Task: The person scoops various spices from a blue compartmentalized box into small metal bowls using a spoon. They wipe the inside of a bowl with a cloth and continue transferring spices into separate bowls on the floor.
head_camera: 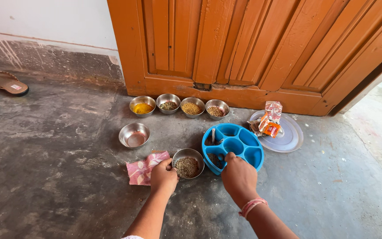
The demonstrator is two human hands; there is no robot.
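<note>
Orange door (261,48) stands behind all items. Blue compartment tray (239,144) lies on the floor near its sill; right hand (238,177) is closed on the tray's near rim. Left of the tray, touching it, steel bowl of seeds (187,164) is gripped at its rim by left hand (163,177). Risk: tilting the bowl could scatter seeds across the floor or into the wrong compartment.
</note>
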